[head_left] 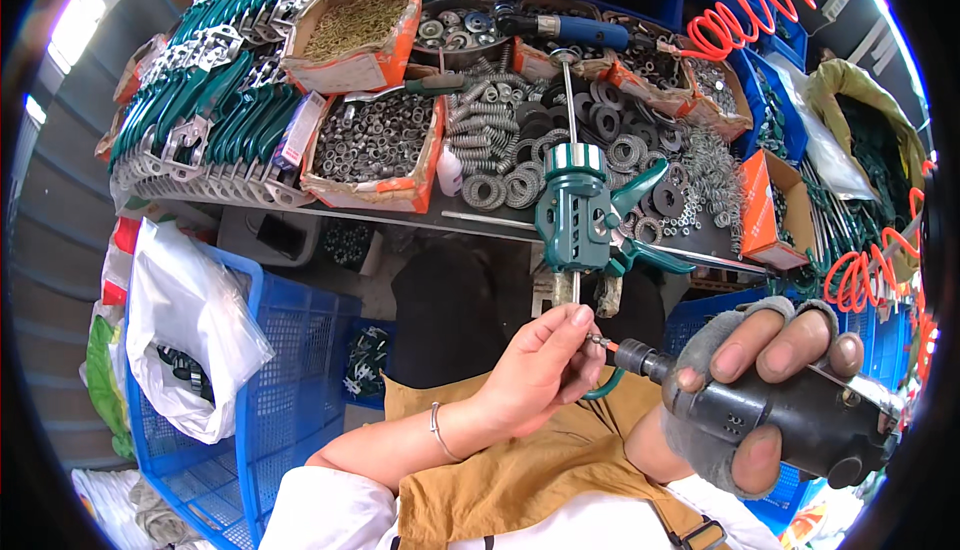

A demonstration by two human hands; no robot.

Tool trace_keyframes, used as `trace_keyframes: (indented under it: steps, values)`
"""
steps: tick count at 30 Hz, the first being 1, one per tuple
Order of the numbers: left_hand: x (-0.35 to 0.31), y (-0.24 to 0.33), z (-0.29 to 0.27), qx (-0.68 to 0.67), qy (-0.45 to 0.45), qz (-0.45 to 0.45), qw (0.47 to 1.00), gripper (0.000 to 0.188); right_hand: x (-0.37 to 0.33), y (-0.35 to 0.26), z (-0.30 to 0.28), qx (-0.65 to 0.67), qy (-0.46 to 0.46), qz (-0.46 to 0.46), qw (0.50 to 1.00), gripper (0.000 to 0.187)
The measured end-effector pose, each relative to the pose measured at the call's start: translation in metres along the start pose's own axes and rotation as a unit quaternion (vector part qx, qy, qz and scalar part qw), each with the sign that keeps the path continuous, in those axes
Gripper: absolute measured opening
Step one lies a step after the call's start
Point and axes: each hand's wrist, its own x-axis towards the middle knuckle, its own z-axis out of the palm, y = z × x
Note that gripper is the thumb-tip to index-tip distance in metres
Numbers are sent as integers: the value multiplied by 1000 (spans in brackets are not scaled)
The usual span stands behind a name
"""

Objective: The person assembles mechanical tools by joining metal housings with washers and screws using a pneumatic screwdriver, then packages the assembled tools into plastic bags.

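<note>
My right hand (762,380), in a grey fingerless glove, grips a black pneumatic driver tool (790,415) with its bit pointing left. My left hand (545,365) pinches a small metal screw (597,341) at the tip of that bit, just below the bench edge. Directly above stands a green metal clamp assembly (577,212) with a long steel rod (568,100) through it, mounted at the bench front. A thin bracelet circles my left wrist.
The bench (500,222) is heaped with springs, washers (505,188) and nuts in orange-edged cartons (372,145). Green-handled parts (215,100) are stacked on the left. Blue mesh crates (290,350) with a white plastic bag (185,330) stand lower left. Red coiled air hoses (760,5) hang on the right.
</note>
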Motion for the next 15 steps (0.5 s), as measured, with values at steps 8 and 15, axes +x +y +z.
trace_keyframes:
  steps: [8,15]
  values:
    - [24,28,-16,106,177,247,947,29,-3,13,3,53,80,12,995,62]
    - [63,78,-49,515,201,194,811,33,7,49,20,-31,191,89,977,65]
